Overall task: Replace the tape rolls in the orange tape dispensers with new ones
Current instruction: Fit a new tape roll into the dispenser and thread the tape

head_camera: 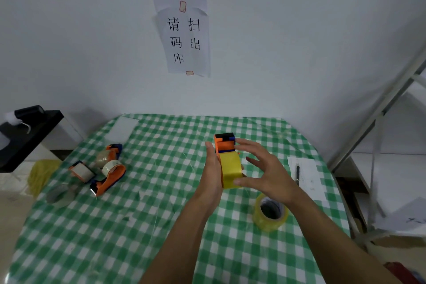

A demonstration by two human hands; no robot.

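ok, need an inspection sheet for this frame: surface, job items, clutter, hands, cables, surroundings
Surface: green-and-white checked tablecloth covers the table.
Job's things: orange tape dispenser loaded with a yellow tape roll, held between both hands; spare yellow roll lying flat at near right; three more orange dispensers clustered at left, holding pale rolls.
Clutter: paper sheet with a pen at the right edge; white sheet at back left; blurred clear round thing at the left edge.
Hands: left hand flat against the dispenser's left side; right hand fingers spread, thumb on the roll.
Cables: nothing seen.
Surroundings: paper signs on a white wall; black side table at left; metal rack at right.
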